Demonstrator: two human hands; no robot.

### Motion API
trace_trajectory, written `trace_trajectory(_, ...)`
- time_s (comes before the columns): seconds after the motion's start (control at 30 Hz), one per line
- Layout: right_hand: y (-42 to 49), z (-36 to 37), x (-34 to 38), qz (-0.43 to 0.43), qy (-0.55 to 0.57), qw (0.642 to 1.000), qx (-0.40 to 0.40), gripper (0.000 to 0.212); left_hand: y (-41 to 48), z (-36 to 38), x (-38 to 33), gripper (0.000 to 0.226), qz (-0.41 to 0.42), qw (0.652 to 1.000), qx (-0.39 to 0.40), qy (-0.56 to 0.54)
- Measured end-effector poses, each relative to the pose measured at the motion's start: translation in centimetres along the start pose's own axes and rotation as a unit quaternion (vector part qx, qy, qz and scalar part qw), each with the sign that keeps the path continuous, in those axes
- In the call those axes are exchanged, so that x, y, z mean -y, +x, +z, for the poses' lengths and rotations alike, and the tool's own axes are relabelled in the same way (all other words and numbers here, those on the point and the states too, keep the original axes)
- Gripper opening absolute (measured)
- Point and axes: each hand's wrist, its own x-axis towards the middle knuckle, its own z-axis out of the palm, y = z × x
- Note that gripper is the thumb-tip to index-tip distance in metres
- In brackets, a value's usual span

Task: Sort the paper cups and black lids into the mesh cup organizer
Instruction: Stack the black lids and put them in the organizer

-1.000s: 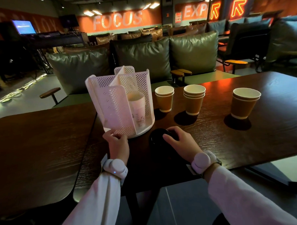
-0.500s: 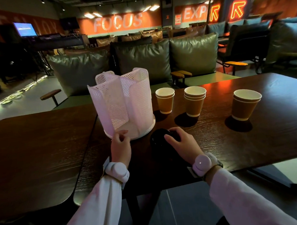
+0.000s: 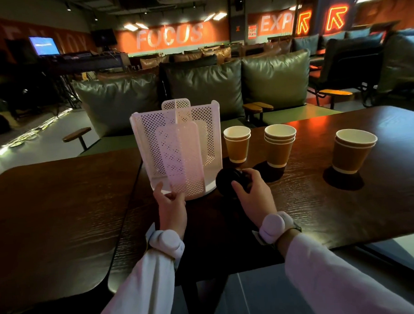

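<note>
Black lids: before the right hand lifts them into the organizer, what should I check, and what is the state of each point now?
1. Right hand grips the black lids: ok.
2. Left hand touches the mesh organizer at its base: ok.
3. Organizer upright on the table: ok.
4. An open compartment faces the lids: cannot tell, the front panel is blurred.
5. Nearest cup stack stands apart from the lids: ok.
</note>
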Motion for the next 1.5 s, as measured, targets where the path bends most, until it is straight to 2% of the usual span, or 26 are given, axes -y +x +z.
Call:
trace_trajectory(0.13, 2.0, 2.2, 1.5, 0.0, 0.031, 0.999, -0.023, 0.046, 0.0, -0.1, -0.1, 0.057, 0.012, 0.999, 0.027, 0.032)
trace_trajectory(0.43, 3.9, 5.7, 1.2, 0.056, 0.042, 0.998, 0.007, 0.042, 0.7, 0.2, 0.2, 0.052, 0.019, 0.998, 0.029, 0.051)
trace_trajectory(0.63, 4.7, 6.1, 0.9, 0.055, -0.037, 0.996, 0.052, 0.06, 0.7, 0.3, 0.2, 0.052, 0.019, 0.999, 0.011, 0.028)
trace_trajectory(0.73, 4.8, 6.3, 1.0, 0.043, -0.053, 0.996, 0.051, 0.065, 0.7, 0.3, 0.2, 0.064, 0.008, 1.0, 0.004, 0.025)
trace_trajectory(0.87, 4.4, 6.1, 1.2, 0.052, 0.0, 0.998, 0.032, 0.056, 0.6, 0.4, 0.2, 0.069, -0.008, 0.999, 0.004, 0.032)
trace_trajectory(0.97, 4.0, 6.3, 0.8, 0.024, -0.034, 0.999, 0.019, 0.029, 0.5, 0.5, -0.1, 0.065, -0.009, 0.999, 0.002, 0.04)
trace_trajectory(1.07, 4.0, 6.3, 0.6, -0.012, -0.07, 0.997, 0.041, 0.012, 0.2, 0.7, -0.3, 0.059, 0.0, 0.999, 0.006, 0.044)
trace_trajectory(1.33, 3.8, 6.2, 0.7, -0.064, -0.091, 0.989, 0.101, 0.006, 0.1, 0.6, -0.4, 0.049, 0.018, 0.997, 0.019, 0.072)
trace_trajectory(1.5, 4.0, 6.4, 0.4, -0.051, -0.098, 0.987, 0.116, 0.013, 0.2, 0.6, -0.3, 0.044, 0.017, 0.997, 0.017, 0.073)
